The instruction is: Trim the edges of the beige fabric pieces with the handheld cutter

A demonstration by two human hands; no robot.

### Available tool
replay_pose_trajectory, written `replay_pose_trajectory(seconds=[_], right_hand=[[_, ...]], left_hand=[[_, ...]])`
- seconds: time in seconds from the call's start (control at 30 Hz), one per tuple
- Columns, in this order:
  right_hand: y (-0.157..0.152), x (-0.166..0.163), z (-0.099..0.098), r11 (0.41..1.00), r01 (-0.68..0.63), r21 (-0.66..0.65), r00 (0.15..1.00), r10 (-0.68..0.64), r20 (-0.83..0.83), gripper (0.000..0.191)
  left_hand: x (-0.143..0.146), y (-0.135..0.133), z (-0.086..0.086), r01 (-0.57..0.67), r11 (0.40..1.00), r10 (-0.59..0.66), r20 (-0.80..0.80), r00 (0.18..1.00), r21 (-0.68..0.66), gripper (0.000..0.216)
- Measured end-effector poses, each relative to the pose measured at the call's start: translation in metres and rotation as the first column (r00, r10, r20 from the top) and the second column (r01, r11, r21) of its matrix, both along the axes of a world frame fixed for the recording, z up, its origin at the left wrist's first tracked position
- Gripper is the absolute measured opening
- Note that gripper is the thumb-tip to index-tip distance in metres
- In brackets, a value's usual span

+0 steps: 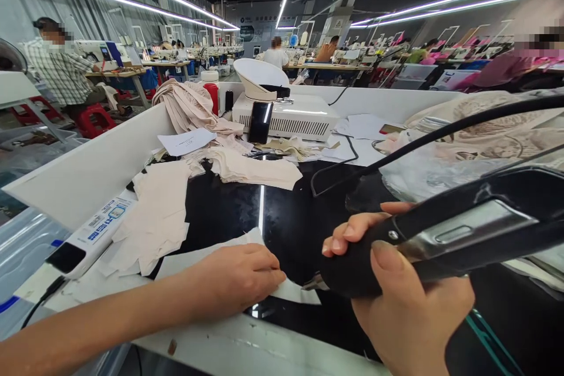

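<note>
My right hand point(409, 311) is wrapped around a black corded handheld tool point(352, 267), which has a silver plate on its side and a small metal tip. That tip touches or hovers just over the right end of a pale fabric piece point(295, 292) lying on the shiny black tabletop point(224, 211). On the same piece, to the left of the tip, my left hand point(247, 273) presses down with fingers bent and close together, hiding part of the cloth. Beige cut pieces point(163, 205) are piled to the left, and a stack of others point(259, 170) lies farther back.
Behind are a white vented box point(286, 117), a phone point(259, 121) leaning on it and a white bowl-shaped dish point(259, 76). A white labelled device point(94, 235) sits at left. The tool's black cable point(440, 132) arcs across the right. Low white walls point(88, 164) edge the table.
</note>
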State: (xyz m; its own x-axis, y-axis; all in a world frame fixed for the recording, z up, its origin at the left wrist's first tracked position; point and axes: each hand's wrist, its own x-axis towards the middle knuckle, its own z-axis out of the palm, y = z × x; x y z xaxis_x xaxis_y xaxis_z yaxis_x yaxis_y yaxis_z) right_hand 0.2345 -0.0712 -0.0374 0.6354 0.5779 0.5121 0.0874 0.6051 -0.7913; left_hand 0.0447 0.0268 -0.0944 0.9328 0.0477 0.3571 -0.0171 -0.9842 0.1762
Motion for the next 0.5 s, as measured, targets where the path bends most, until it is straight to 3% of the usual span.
replay_pose_trajectory(seconds=[0.3, 0.5], right_hand=[[-0.004, -0.003, -0.007, 0.999, 0.040, -0.005, 0.999, -0.039, 0.012, 0.045], [-0.004, -0.003, -0.011, 1.000, 0.017, -0.024, 1.000, -0.017, -0.008, 0.040]], left_hand=[[-0.007, -0.001, -0.011, -0.011, 1.000, 0.011, 0.004, 1.000, -0.010, 0.019], [-0.007, -0.003, -0.013, 0.012, 0.998, -0.012, 0.003, 1.000, 0.067, 0.021]])
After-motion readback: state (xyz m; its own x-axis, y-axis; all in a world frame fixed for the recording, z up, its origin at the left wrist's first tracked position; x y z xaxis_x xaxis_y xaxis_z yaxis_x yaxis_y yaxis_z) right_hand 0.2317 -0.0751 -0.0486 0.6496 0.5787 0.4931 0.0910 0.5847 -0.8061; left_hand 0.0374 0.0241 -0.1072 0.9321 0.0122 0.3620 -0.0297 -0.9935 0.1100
